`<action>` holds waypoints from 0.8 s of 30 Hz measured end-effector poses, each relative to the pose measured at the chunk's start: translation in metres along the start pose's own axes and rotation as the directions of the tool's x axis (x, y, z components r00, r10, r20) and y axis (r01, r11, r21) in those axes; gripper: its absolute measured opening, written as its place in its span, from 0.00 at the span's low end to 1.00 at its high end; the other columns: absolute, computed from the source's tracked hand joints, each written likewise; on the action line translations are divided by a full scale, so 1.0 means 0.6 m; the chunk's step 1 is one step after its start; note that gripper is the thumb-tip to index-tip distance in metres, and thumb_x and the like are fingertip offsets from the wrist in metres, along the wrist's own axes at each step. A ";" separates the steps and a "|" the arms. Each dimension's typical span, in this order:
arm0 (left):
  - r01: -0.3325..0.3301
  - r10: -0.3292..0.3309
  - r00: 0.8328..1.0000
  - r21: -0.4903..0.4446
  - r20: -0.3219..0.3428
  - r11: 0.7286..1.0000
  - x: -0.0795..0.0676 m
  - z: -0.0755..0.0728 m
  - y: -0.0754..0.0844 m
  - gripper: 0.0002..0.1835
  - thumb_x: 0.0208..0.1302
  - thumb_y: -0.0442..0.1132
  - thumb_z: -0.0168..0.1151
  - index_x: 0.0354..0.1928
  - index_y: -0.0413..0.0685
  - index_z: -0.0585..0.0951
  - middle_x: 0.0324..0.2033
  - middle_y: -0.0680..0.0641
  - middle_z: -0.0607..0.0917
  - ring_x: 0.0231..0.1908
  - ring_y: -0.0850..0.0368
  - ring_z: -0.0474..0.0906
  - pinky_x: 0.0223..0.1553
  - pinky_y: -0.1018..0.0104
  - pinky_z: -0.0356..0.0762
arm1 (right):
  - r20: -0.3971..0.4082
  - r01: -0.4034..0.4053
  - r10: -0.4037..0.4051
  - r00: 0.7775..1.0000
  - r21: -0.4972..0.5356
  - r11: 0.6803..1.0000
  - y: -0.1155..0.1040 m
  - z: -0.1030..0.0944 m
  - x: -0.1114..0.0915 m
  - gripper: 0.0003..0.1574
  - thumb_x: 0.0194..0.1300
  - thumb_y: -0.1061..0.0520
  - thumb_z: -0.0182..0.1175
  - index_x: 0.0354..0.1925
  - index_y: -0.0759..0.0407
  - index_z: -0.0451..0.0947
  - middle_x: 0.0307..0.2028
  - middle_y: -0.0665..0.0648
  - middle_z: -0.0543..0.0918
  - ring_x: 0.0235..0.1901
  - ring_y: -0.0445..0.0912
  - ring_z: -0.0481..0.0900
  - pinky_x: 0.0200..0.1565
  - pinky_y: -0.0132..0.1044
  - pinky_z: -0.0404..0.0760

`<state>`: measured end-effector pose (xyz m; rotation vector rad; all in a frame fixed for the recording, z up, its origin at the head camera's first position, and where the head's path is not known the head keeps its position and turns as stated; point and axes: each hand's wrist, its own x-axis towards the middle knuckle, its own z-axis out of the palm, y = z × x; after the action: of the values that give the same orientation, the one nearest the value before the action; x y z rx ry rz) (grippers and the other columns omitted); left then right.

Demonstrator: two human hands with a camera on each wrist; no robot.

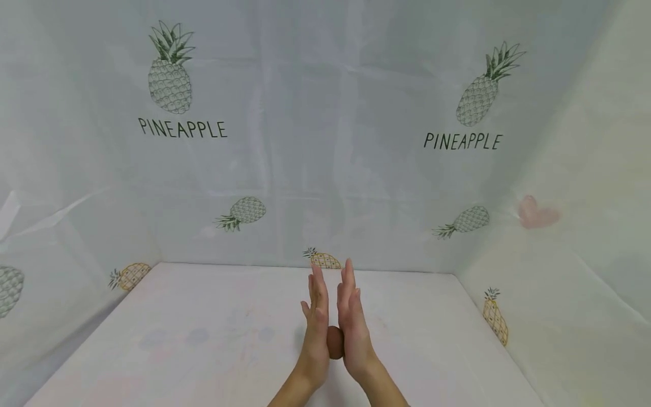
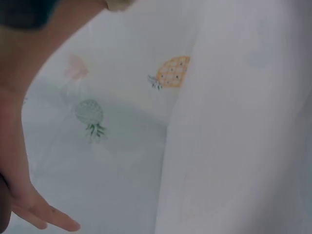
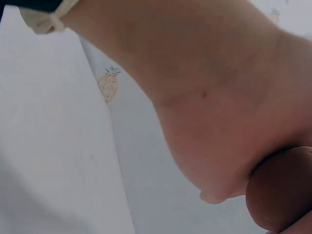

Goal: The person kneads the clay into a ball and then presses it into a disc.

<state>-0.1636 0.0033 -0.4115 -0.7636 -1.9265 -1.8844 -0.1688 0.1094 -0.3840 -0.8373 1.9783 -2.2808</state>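
A brown ball [image 1: 335, 342], smooth and rounded, is held between two upright palms in the head view. My left hand [image 1: 316, 333] presses its left side with the lower palm, and its straight fingers point up and forward. From the other side my right hand [image 1: 354, 328] faces it, palm inward, fingers likewise extended. A gap shows between the fingers of the two hands above the ball. In the right wrist view the brown ball [image 3: 280, 190] sits against the base of a palm, partly cut off by the frame. Only a sliver of the ball [image 2: 4, 207] shows in the left wrist view.
A white table surface [image 1: 213, 350] with faint coloured blotches lies below the hands. Pale sheeting [image 1: 325, 141] printed with pineapples rises behind the table and along both sides.
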 end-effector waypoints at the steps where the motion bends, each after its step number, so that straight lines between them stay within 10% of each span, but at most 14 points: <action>1: 0.001 0.000 1.000 -0.022 0.009 1.000 -0.002 0.001 0.001 0.32 0.85 0.54 0.15 0.85 0.66 0.30 0.84 0.64 0.28 0.83 0.51 0.18 0.71 0.32 0.06 | -0.012 -0.003 0.003 1.000 0.002 1.000 0.001 -0.002 0.001 0.36 0.82 0.30 0.12 0.83 0.21 0.25 0.82 0.33 0.23 0.83 0.57 0.20 0.72 0.73 0.16; 10: 0.015 -0.004 0.996 -0.119 0.092 0.993 -0.018 0.009 0.042 0.32 0.84 0.56 0.11 0.85 0.72 0.30 0.84 0.63 0.25 0.81 0.64 0.15 0.71 0.36 0.04 | -0.112 -0.030 0.031 0.993 0.005 1.000 0.006 -0.017 0.010 0.33 0.83 0.30 0.16 0.82 0.14 0.31 0.84 0.36 0.27 0.84 0.52 0.22 0.73 0.75 0.21; 24: -0.043 0.052 0.998 -0.184 0.043 0.982 -0.001 -0.016 0.057 0.33 0.81 0.62 0.08 0.84 0.72 0.27 0.83 0.64 0.23 0.80 0.57 0.09 0.67 0.32 0.01 | 0.080 -0.101 0.102 0.992 -0.020 0.995 0.027 0.006 0.000 0.35 0.84 0.31 0.13 0.83 0.20 0.25 0.85 0.44 0.26 0.84 0.60 0.26 0.74 0.73 0.21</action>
<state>-0.1441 -0.0073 -0.3839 -0.9076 -1.7623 -2.0520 -0.1727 0.1029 -0.3985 -0.7971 1.9595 -2.1446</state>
